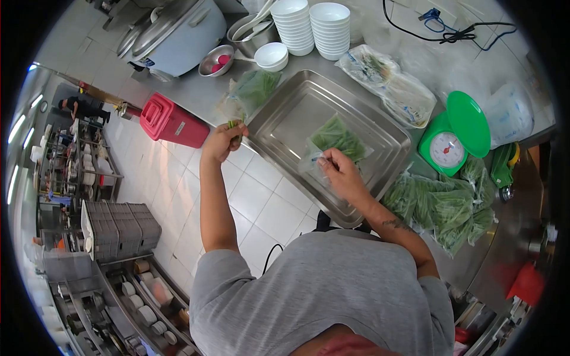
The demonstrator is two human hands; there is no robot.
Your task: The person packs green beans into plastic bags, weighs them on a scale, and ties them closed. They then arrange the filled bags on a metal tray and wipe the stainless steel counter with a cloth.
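My left hand (224, 141) is closed on a few short green vegetable pieces, near the left corner of a metal tray (285, 113). Over the tray, the fingers of my right hand (339, 169) pinch the edge of a clear plastic bag with cut green vegetables (338, 137) inside. Another bag of greens (259, 89) lies beside the tray's upper left edge. Several filled bags of greens (439, 204) are piled to the right of the tray.
A green scale (445, 145) stands right of the tray. Behind are stacked white bowls (330, 29), a large cooker (178, 35) and plastic-wrapped packs (389, 83). A red bin (172, 121) is at the left. A person (83, 108) stands far off at the left.
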